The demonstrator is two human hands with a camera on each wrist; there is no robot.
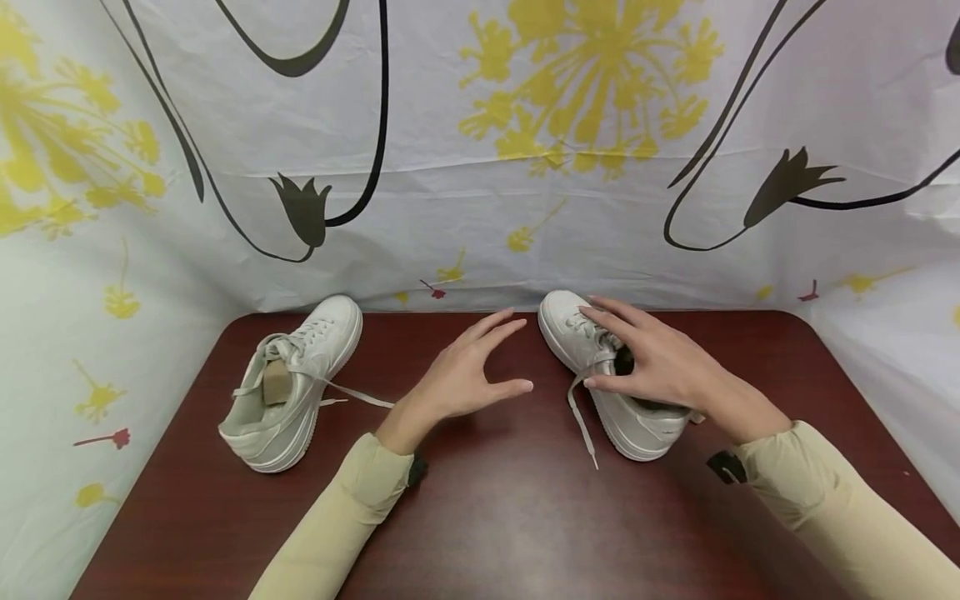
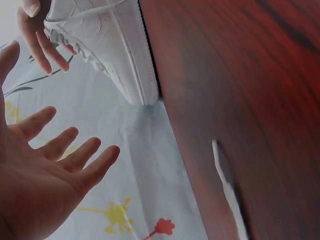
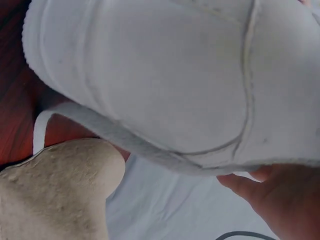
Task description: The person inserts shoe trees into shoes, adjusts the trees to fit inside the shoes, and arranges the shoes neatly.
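Note:
My left hand is held above the middle of the table, fingers spread and thumb apart, holding nothing. Its open palm shows in the left wrist view. Over the right white sneaker hovers my right hand, its fingers loosely bent across the laces and opening, partly hiding them. One shoelace trails from that sneaker onto the table. Left of my left hand lies the other white sneaker, toe toward the back, with a tan block inside. Its lace runs toward my left wrist.
A dark red wooden table bears both sneakers, their toes near its back edge. White cloth with yellow flowers and dark stems hangs behind and at the sides. In the right wrist view, a tan rounded piece shows beside the sneaker.

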